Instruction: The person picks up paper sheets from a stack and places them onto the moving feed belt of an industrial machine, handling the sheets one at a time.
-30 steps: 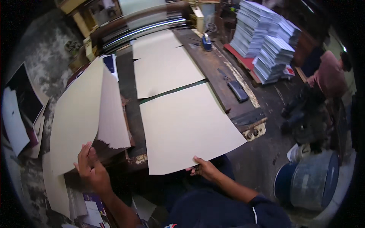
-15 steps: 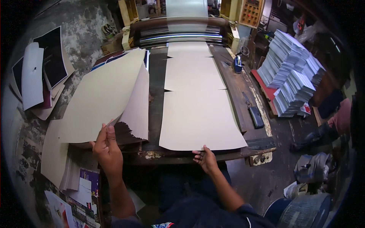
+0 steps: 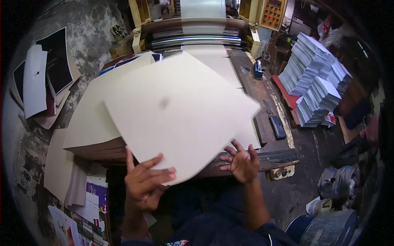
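Note:
A large cream paper sheet [image 3: 188,123] hangs tilted in the air above the machine's table. My left hand [image 3: 145,180] is closed on its near corner, fingers over the top face. By the sheet's near right edge, my right hand [image 3: 243,163] has its fingers spread and palm turned up, gripping nothing. Under the raised sheet, other cream sheets [image 3: 205,50] run in a row to the metal rollers [image 3: 197,39]; most of that row is hidden. To the left is a thick stack of the same cream paper [image 3: 90,110], partly covered by the sheet.
A blue tape dispenser [image 3: 257,69] and a dark pouch [image 3: 277,126] lie along the table's right side. Tall piles of white paper [image 3: 312,69] stand at right. A control panel [image 3: 271,13] is at the back; printed sheets [image 3: 35,82] lean on the left wall.
My left hand has lifted a sheet off the stack and brought it rightward over the table. My right hand has left the row's near edge, shifted right and spread its fingers.

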### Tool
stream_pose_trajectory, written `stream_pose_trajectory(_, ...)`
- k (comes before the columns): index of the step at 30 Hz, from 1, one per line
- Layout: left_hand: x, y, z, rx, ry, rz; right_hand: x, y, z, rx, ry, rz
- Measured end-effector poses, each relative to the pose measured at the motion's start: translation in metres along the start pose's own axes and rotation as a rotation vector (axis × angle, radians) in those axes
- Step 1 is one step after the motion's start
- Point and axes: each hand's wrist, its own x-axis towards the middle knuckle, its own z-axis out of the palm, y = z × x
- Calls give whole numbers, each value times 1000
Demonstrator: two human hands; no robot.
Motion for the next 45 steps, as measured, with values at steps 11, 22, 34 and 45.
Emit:
stream_pose_trajectory(11,-48,-92,82,-812,-288,-442,-58,40,-63,-150,407,211)
stream_pose_trajectory(22,-85,-113,88,-1089,-184,-649,-106,93,-94,-353,351,426)
stream_pose_trajectory(34,-77,-74,55,-1008,-298,-542,-172,137,-129,-496,547,516)
stream_pose_trajectory(45,-71,-67,49,-953,-324,-506,-96,97,-115,-318,628,252)
